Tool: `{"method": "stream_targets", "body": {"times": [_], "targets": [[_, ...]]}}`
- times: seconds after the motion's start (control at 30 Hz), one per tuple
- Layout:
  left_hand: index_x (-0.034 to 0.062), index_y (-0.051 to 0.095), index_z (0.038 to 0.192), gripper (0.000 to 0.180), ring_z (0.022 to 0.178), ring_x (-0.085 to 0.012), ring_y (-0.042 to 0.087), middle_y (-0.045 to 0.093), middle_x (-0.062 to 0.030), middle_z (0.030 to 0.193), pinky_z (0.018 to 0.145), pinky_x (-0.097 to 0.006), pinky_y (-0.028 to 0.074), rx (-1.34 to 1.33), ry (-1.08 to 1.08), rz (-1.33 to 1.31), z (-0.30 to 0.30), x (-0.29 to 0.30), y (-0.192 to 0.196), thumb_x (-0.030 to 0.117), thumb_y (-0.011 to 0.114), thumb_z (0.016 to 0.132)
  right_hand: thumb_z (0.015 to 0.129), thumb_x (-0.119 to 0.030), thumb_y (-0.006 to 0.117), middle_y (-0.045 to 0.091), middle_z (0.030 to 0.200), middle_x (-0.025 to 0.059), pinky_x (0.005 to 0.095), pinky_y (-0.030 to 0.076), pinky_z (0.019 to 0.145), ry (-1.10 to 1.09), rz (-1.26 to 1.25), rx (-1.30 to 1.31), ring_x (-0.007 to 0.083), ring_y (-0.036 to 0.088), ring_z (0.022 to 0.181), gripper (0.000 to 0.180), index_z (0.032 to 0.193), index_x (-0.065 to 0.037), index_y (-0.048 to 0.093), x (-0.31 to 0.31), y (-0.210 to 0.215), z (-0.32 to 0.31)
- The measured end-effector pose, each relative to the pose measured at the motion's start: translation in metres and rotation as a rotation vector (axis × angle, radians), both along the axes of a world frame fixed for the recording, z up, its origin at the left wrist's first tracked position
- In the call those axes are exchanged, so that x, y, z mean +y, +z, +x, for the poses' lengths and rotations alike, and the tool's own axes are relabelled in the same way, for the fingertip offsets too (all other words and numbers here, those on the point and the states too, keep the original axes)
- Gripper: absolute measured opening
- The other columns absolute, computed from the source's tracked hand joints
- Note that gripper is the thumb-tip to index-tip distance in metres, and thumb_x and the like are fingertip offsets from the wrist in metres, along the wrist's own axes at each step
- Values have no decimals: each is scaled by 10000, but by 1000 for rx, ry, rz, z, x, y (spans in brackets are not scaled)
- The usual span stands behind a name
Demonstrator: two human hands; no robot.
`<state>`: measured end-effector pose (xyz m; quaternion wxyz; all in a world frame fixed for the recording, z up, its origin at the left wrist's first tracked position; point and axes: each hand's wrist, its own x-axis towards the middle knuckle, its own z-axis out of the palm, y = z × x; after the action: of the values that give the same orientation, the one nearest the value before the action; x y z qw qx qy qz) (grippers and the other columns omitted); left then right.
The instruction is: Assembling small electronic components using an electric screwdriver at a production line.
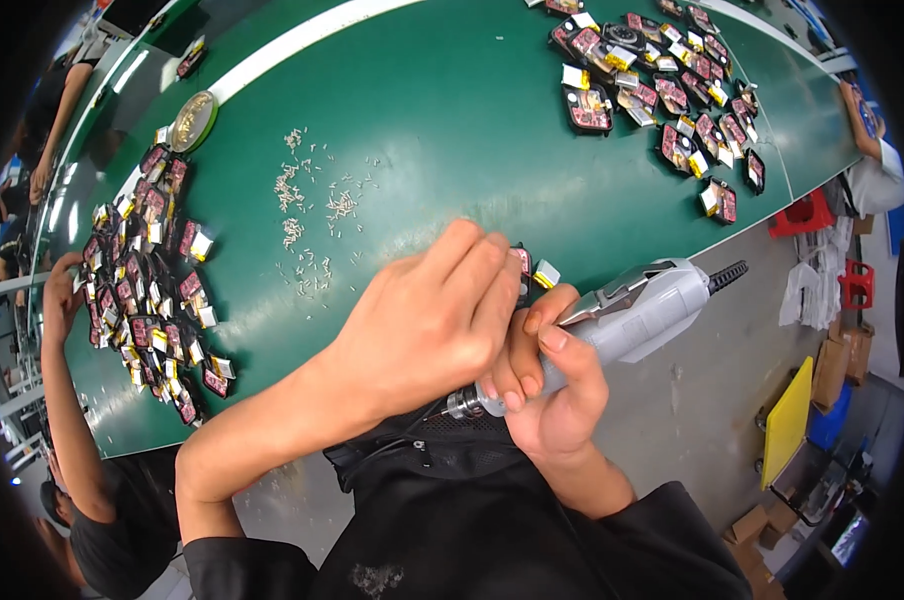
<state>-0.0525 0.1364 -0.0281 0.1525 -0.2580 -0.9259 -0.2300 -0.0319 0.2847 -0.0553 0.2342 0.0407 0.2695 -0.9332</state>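
Observation:
My left hand (422,310) is closed at the table's near edge, its fingers curled over a smartwatch case (524,268). Only a strip of the case's black rim and pinkish-red inside shows past the knuckles, with a small silver battery (546,274) sticking out beside it. Wrapped round a grey-white electric screwdriver (647,315) is my right hand (562,400), just below and touching or nearly touching the left. The screwdriver lies slantwise, its metal nose (462,403) toward my body and its cord end to the upper right.
Tiny screws (290,190) lie scattered over the green table (442,130). A heap of opened watch cases (144,285) stands left, near a round dish (194,120); another heap (672,95) lies far right. A co-worker's hand (62,295) reaches the left heap. Red stools (804,215) stand right.

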Motion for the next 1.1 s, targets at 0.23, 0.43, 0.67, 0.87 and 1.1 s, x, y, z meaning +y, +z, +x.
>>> {"method": "stream_targets", "body": {"times": [0.23, 0.43, 0.67, 0.87, 1.1], "targets": [[-112, 613, 919, 394, 828, -303, 623, 614, -197, 954, 574, -329, 539, 116, -9, -100, 8, 6, -5, 42, 644, 557, 894, -131, 471, 410, 529, 40, 297, 385, 459, 35, 8, 33, 152, 428, 430, 100, 937, -41, 464, 4, -4, -3], [-150, 604, 938, 408, 862, -341, 619, 608, -250, 1006, 640, -349, 551, 75, -40, -119, 15, 5, -4, 13, 653, 566, 894, -137, 476, 401, 486, 21, 283, 383, 444, 142, -121, 264, 126, 404, 385, 104, 947, -58, 433, 31, 35, -38], [-170, 606, 975, 404, 922, -354, 620, 610, -273, 1026, 724, -377, 552, 20, -77, -213, 22, 1, -4, 10, 666, 618, 913, -166, 490, 435, 493, -11, 264, 389, 480, 106, 64, 561, 97, 428, 397, 114, 942, -61, 455, 45, 53, -102], [-160, 617, 957, 366, 907, -341, 626, 622, -259, 1004, 720, -359, 554, 30, -47, -190, 22, 6, -6, 8, 660, 635, 943, -208, 407, 411, 537, -21, 261, 371, 536, 253, 76, 636, 92, 431, 459, 174, 991, -55, 476, 43, 42, -117], [-147, 630, 930, 331, 885, -327, 634, 633, -244, 984, 716, -347, 559, 57, -46, -222, 21, 4, -8, 9, 659, 639, 939, -216, 416, 417, 535, -23, 258, 368, 527, 173, 129, 643, 89, 429, 456, 169, 979, -63, 476, 38, 36, -118]]}}
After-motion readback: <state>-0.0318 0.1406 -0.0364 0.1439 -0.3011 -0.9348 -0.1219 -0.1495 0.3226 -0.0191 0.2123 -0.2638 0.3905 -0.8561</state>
